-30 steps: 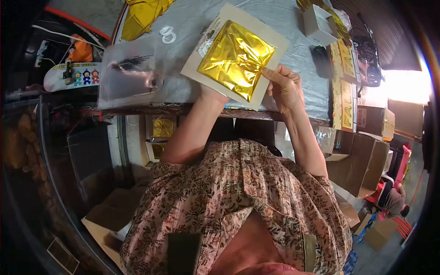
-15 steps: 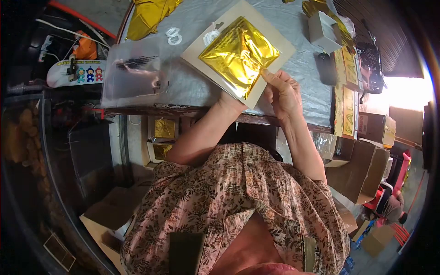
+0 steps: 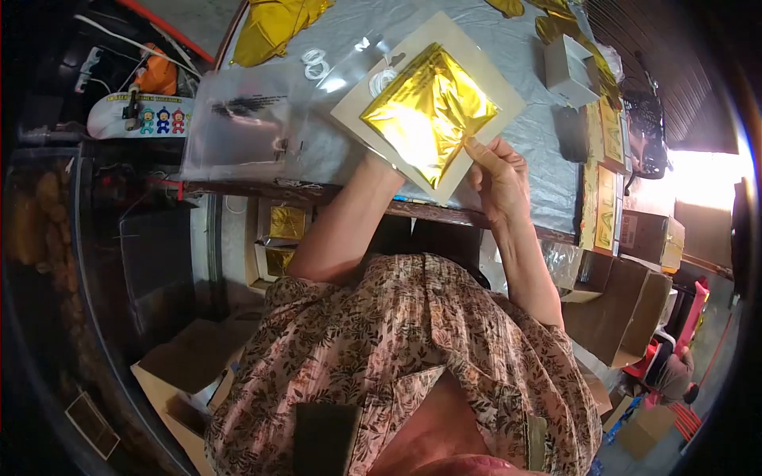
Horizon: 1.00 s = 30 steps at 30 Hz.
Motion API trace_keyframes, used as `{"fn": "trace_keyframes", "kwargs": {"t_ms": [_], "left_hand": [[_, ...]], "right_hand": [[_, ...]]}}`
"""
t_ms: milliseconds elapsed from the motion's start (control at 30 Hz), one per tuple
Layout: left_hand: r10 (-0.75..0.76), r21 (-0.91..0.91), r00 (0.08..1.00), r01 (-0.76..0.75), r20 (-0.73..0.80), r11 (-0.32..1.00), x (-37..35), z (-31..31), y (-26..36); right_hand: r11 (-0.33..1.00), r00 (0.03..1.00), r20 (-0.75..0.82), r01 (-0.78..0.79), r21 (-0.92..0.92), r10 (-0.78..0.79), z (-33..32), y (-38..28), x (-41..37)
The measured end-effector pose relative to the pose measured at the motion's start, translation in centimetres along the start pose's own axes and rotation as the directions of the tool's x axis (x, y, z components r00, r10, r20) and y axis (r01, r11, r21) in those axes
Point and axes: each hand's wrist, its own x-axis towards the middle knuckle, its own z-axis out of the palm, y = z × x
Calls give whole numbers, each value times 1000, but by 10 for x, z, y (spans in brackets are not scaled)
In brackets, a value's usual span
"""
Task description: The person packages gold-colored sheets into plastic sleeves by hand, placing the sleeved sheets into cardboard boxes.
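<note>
A square light card (image 3: 349, 111) with a folded gold foil balloon (image 3: 429, 111) on it is held up over the table, tilted like a diamond. A small coil of white ribbon (image 3: 383, 81) sits near the card's hang hole. My right hand (image 3: 504, 170) pinches the card's lower right edge between thumb and fingers, the thumb by the foil. Behind the card goes my left hand (image 3: 382, 170); only the wrist area shows and its fingers are hidden. Clear, shiny plastic (image 3: 341, 75) shows beyond the card's upper left edge.
Clear plastic bags (image 3: 238, 131) lie at the table's left, beside white ribbon coils (image 3: 315, 63) and gold foil (image 3: 274, 28). A white open box (image 3: 570, 70) stands at right, near yellow boxes (image 3: 607, 143). Cardboard boxes (image 3: 619, 309) stand below; a person (image 3: 675, 377) is far right.
My left forearm has shifted left behind the card. Clear plastic now shows beyond the card's upper left edge. The whole view has shifted slightly; my right hand keeps its pinch.
</note>
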Motion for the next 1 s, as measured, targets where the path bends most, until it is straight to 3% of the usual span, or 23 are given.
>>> {"fn": "trace_keyframes", "kwargs": {"t_ms": [33, 67, 100, 133, 167, 200, 233, 267, 300, 367, 400, 467, 500, 533, 633, 667, 700, 733, 767, 867, 933, 967, 1000], "left_hand": [[-9, -116, 995, 21, 96, 993, 4, -7, -5], [-9, -115, 995, 20, 99, 993, 4, -3, -6], [61, 147, 979, -91, 195, 985, 3, 3, -8], [101, 384, 947, -219, 304, 897, 3, 7, -10], [100, 383, 947, -218, 305, 898, 6, 2, -15], [71, 38, 927, -91, 369, 995, 10, -4, -19], [70, -302, 898, 72, 435, 951, 13, -9, -23], [65, 68, 953, -88, 295, 994, 16, -14, -29], [65, 68, 953, -89, 294, 994, 15, -13, -28], [-20, -247, 818, 196, 575, 949, 15, -11, -26], [15, -263, 760, 205, 649, 943, 17, -7, -21], [-1, -339, 749, 302, 663, 891, 9, 0, -18], [44, -455, 827, 263, 560, 850, 3, 0, -19], [44, -456, 829, 262, 558, 850, 6, -7, -18], [13, -162, 794, 108, 608, 981, 19, -34, -13], [-40, 177, 894, -45, 445, 983, 17, -40, -14], [-18, 515, 965, -123, 262, 848, 11, -37, -12], [107, 257, 971, -161, 214, 953, 9, 1, -11], [108, 258, 971, -162, 215, 952, 7, 7, -8], [-9, -98, 933, 47, 361, 994, 3, 15, -3], [-49, -310, 881, 218, 471, 926, -1, 20, -2], [-16, -181, 970, 62, 242, 982, -2, 26, -7], [-16, -180, 970, 61, 243, 982, -4, 28, -10]], "right_hand": [[1000, 1000, 4, 2, -1, -2, 0, 0, 0], [1000, 1000, 3, 1, -5, -1, 0, -1, 1], [1000, 1000, 0, 1, -9, -1, -1, -1, 1], [1000, 1000, -1, 3, -9, -3, -1, -1, 1], [1000, 1000, 19, 14, 3, -14, -1, 0, 0], [1000, 999, 39, 24, 15, -24, -1, 0, 0], [1000, 999, 39, 24, 14, -24, 0, 0, 1], [999, 999, 38, 37, 34, -38, 1, -1, 1], [997, 998, 36, 51, 53, -53, 2, -2, 1], [998, 998, 18, 61, 34, -61, 4, -5, 1], [998, 998, -1, 70, 12, -70, 4, -6, 1], [997, 996, 42, 74, 11, -74, -8, -3, 5], [997, 993, 89, 76, 10, -76, -12, -2, 6], [997, 993, 90, 73, 10, -74, -14, -2, 6], [998, 994, 94, 55, -14, -53, -17, -1, 4], [999, 991, 123, 48, -19, -45, -19, 2, 4], [999, 988, 151, 41, -24, -37, -21, 3, 5], [999, 987, 154, 42, -23, -38, -21, 1, 4], [997, 989, 145, 29, -72, -18, -20, -1, 3], [992, 991, 136, 12, -126, 5, -21, -2, 2], [991, 991, 135, 11, -132, 7, -21, -3, 1], [993, 989, 146, 21, -113, -4, -20, -3, 0], [995, 988, 157, 30, -93, -15, -18, -4, 0]]}}
